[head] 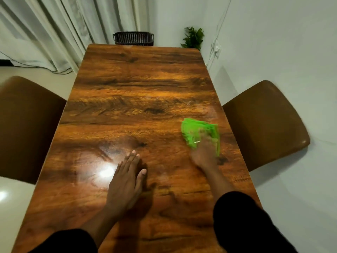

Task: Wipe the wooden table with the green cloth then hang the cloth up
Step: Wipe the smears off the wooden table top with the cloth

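Right grip on green cloth, wooden table

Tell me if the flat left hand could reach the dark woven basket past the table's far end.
Probably not: the left hand rests near the wooden table's near end; the dark woven basket sits beyond its whole length.

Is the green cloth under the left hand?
No: the green cloth lies under the blurred right hand, while the left hand rests flat and bare on the wooden table.
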